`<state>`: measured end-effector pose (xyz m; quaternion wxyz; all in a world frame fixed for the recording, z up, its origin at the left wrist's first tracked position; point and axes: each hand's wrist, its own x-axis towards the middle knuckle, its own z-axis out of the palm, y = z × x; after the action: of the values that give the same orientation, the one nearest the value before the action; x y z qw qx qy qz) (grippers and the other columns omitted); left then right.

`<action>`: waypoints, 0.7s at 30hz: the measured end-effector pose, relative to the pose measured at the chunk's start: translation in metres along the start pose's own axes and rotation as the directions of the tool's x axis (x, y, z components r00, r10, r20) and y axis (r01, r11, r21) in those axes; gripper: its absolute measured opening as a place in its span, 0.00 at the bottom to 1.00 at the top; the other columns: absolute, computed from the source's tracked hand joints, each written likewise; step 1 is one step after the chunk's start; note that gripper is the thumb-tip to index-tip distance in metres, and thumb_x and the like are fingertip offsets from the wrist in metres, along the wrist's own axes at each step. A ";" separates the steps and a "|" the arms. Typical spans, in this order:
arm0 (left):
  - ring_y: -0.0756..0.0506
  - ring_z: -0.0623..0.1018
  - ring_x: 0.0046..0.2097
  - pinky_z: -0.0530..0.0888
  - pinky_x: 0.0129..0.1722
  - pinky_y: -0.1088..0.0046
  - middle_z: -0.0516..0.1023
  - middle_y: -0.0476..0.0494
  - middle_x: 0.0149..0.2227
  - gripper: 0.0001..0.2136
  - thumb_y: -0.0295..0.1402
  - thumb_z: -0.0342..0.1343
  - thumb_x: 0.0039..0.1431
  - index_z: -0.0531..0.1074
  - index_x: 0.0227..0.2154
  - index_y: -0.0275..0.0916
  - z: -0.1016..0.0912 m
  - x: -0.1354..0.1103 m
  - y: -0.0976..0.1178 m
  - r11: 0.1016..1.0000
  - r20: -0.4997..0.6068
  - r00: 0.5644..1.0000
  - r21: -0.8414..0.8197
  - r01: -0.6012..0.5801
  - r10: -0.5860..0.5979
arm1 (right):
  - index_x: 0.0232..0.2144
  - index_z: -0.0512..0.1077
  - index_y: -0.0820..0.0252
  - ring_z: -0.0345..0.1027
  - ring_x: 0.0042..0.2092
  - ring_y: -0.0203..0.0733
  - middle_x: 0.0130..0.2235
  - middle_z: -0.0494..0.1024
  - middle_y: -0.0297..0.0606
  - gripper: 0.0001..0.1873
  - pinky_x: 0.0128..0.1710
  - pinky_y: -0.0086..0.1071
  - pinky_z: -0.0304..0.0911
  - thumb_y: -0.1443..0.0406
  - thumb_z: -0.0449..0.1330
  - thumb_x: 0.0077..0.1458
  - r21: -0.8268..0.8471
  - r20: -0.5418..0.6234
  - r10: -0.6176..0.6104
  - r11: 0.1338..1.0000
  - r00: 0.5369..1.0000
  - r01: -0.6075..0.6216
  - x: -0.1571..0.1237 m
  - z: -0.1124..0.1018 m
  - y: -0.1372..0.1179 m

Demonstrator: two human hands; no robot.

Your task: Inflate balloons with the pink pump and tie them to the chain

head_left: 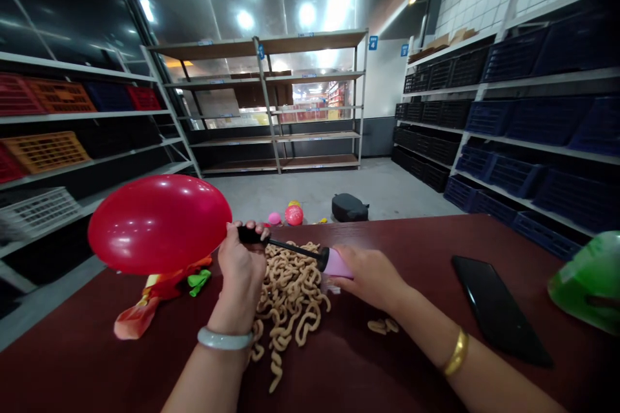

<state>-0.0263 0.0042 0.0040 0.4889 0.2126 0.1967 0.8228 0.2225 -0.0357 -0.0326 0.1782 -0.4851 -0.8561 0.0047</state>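
Note:
A large inflated red balloon [159, 222] floats out to the left, its neck end meeting the fingers of my left hand [241, 264]. That hand is closed around the black end of a balloon pump [295, 248]; how the balloon's neck joins it is hidden by the fingers. My right hand [371, 274] wraps the pump's purple barrel, with a stretch of black rod showing between both hands. Below the pump lies a heap of tan, curly snack-like pieces [290, 300]. Deflated balloons lie left of my left wrist: a green one [198, 281] and an orange-red one [135, 319].
On the dark red table [339, 368], a black phone-like slab [498, 310] and a green translucent bag-like item [588, 281] lie right. Small balloons [293, 213] and a black case [349, 207] are on the floor beyond. Shelves with crates [508, 171] line the sides.

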 end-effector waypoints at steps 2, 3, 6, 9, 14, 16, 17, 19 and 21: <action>0.48 0.69 0.25 0.66 0.25 0.73 0.66 0.49 0.24 0.09 0.37 0.54 0.61 0.63 0.29 0.39 -0.003 0.004 0.005 1.000 -0.002 1.000 -0.004 -0.024 0.024 | 0.56 0.62 0.58 0.72 0.47 0.52 0.47 0.76 0.46 0.30 0.43 0.41 0.64 0.46 0.54 0.58 -0.009 -0.008 -0.014 1.000 1.000 0.014 -0.001 -0.001 0.003; 0.49 0.69 0.25 0.66 0.25 0.73 0.66 0.49 0.24 0.09 0.37 0.55 0.60 0.63 0.30 0.40 -0.003 0.004 0.005 0.999 0.002 0.999 -0.005 -0.033 0.033 | 0.55 0.62 0.58 0.72 0.47 0.52 0.47 0.76 0.46 0.30 0.42 0.42 0.64 0.46 0.53 0.59 -0.017 -0.010 -0.020 1.000 1.000 0.019 -0.001 -0.002 0.004; 0.49 0.69 0.27 0.67 0.27 0.73 0.67 0.49 0.25 0.09 0.36 0.58 0.58 0.63 0.31 0.39 -0.002 0.000 -0.003 0.999 0.035 0.999 -0.017 -0.038 0.039 | 0.55 0.63 0.60 0.73 0.45 0.53 0.47 0.76 0.48 0.29 0.40 0.42 0.64 0.47 0.52 0.60 -0.062 -0.014 -0.015 0.998 1.000 0.014 -0.002 -0.003 0.006; 0.49 0.70 0.28 0.68 0.28 0.72 0.67 0.49 0.26 0.09 0.35 0.59 0.57 0.64 0.30 0.39 0.002 -0.010 -0.016 1.000 0.076 0.997 -0.029 -0.009 0.011 | 0.55 0.62 0.60 0.73 0.44 0.53 0.46 0.76 0.48 0.29 0.39 0.42 0.64 0.47 0.51 0.60 -0.097 -0.013 0.000 0.995 1.000 -0.001 -0.003 -0.004 0.005; 0.49 0.72 0.31 0.71 0.32 0.71 0.69 0.48 0.29 0.08 0.34 0.60 0.57 0.66 0.30 0.38 0.014 -0.041 -0.041 0.997 0.170 0.982 0.008 0.079 -0.079 | 0.57 0.60 0.61 0.72 0.45 0.53 0.47 0.76 0.49 0.31 0.40 0.40 0.64 0.46 0.50 0.61 -0.088 -0.026 0.019 0.996 0.999 -0.021 -0.004 -0.007 -0.001; 0.49 0.73 0.32 0.72 0.35 0.70 0.70 0.48 0.30 0.07 0.34 0.59 0.57 0.67 0.31 0.38 0.018 -0.056 -0.050 0.993 0.206 0.972 0.042 0.107 -0.114 | 0.57 0.59 0.61 0.72 0.46 0.53 0.47 0.75 0.49 0.32 0.40 0.40 0.64 0.46 0.50 0.60 -0.070 -0.031 0.021 0.997 0.999 -0.023 -0.005 -0.009 -0.005; 0.48 0.73 0.32 0.72 0.37 0.69 0.70 0.47 0.30 0.07 0.35 0.59 0.57 0.68 0.32 0.38 0.020 -0.063 -0.054 0.990 0.215 0.967 0.060 0.124 -0.134 | 0.57 0.59 0.61 0.72 0.46 0.53 0.47 0.75 0.49 0.32 0.41 0.40 0.63 0.46 0.51 0.60 -0.058 -0.032 0.024 0.998 0.999 -0.025 -0.005 -0.010 -0.007; 0.48 0.73 0.32 0.73 0.37 0.69 0.71 0.47 0.30 0.08 0.36 0.60 0.57 0.69 0.32 0.38 0.022 -0.075 -0.060 0.987 0.204 0.967 0.083 0.137 -0.152 | 0.57 0.59 0.61 0.72 0.46 0.52 0.47 0.75 0.49 0.32 0.41 0.39 0.63 0.46 0.51 0.60 -0.032 -0.023 0.031 0.999 0.999 -0.031 -0.006 -0.010 -0.012; 0.49 0.73 0.31 0.72 0.36 0.70 0.71 0.48 0.30 0.08 0.36 0.60 0.56 0.69 0.31 0.38 0.024 -0.082 -0.064 0.989 0.174 0.976 0.090 0.114 -0.129 | 0.57 0.59 0.60 0.72 0.46 0.51 0.47 0.76 0.48 0.32 0.41 0.39 0.63 0.46 0.52 0.60 -0.007 -0.010 0.039 0.999 0.999 -0.039 -0.006 -0.011 -0.016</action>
<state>0.0681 -0.0374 -0.0228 0.5452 0.2927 0.1970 0.7604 0.2157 -0.0509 -0.0217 0.1808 -0.5024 -0.8455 0.0028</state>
